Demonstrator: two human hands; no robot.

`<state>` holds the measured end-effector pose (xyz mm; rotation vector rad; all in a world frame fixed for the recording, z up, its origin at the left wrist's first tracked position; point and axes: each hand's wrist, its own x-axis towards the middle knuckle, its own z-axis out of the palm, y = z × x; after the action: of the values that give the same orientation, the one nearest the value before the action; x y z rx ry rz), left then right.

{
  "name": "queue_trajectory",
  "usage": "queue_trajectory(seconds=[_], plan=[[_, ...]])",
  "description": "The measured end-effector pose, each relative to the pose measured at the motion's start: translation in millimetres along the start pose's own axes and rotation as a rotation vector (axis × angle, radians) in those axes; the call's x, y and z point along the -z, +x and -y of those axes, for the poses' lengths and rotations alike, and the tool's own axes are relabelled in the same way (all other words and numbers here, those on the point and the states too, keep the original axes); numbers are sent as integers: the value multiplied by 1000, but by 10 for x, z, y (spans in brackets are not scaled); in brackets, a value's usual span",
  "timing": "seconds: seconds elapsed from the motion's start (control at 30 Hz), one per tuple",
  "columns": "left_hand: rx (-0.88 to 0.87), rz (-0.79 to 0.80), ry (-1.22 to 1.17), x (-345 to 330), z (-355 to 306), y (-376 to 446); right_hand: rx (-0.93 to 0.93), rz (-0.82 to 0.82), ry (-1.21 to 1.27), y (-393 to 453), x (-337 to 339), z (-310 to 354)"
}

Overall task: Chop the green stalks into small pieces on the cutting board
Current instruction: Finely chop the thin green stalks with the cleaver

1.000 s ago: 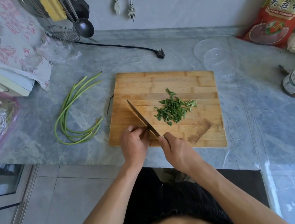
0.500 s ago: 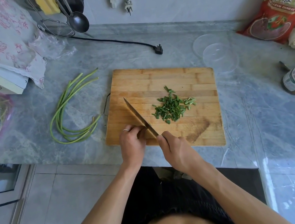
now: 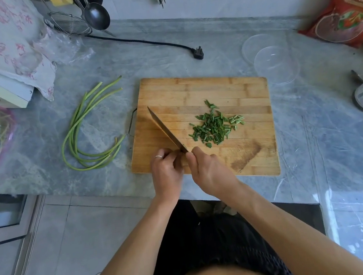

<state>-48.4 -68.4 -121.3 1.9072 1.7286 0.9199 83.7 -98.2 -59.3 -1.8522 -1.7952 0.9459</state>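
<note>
Two hands (image 3: 189,172) hiding knife (image 3: 166,130) handle, grip unclear

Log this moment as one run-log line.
right hand: grips knife | left hand: fingers at blade heel | chopped pieces: piled on cutting board | whole stalks: on counter, left

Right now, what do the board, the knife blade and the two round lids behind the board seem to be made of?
Board: wood, probably bamboo, matte; pale glued strips and a worn dark patch show.
Knife blade: metal, likely steel; thin, grey, dull sheen.
Lids: clear plastic, it seems; the grey counter shows through, and the rims catch light. Glass cannot be excluded.
</note>
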Motion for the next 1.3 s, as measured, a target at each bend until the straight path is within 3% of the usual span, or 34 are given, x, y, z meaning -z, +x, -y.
queue_trajectory(seconds=[0.37,0.5,0.67,0.83,0.97,1.07,1.2,1.3], plan=[[7,-12,17,32,-61,-10,-15,-2,-110,19,-107,29],[19,10,2,29,-36,2,-32,-26,-16,-245,38,15],[-32,95,65,82,1,81,-127,-12,95,103,146,121],[52,158,37,143,5,272,-207,36,124,19,441,-37],[129,317,-151,164,-74,461,-252,-11,227,0,540,23],[262,319,-323,232,-76,562,-281,-26,359,-30,529,73],[277,348,-348,330,-81,592,-349,-38,522,8,535,100],[272,344,-327,412,-39,606,-242,-102,299,42,509,75]])
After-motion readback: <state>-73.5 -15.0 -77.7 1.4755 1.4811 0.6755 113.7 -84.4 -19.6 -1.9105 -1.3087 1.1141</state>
